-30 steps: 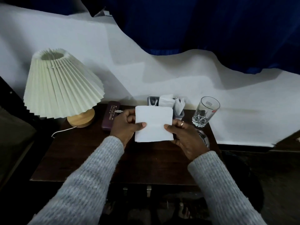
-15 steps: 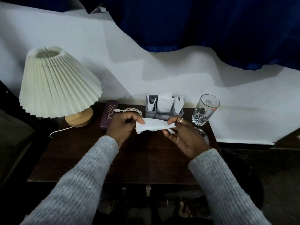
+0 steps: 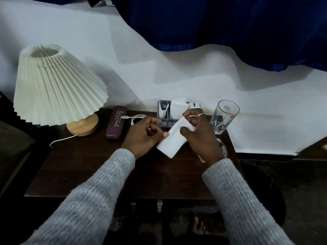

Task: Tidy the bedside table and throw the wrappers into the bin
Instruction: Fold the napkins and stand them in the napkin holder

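step: folding tissue | right hand (image 3: 200, 133) pinches folded tissue (image 3: 174, 139) above the tabletop (image 3: 99, 167), left hand (image 3: 144, 134) fingertips steady its edge | tip: probably square corners, then slot into far organizer (image 3: 163, 112)

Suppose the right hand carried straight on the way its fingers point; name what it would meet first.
Probably the grey organiser behind the folded tissue that the right hand holds, though depth is hard to judge.

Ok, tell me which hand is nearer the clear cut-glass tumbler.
Right. The right hand sits just beside the clear cut-glass tumbler, gripping the folded white tissue; the left hand is across the tissue, farther away.
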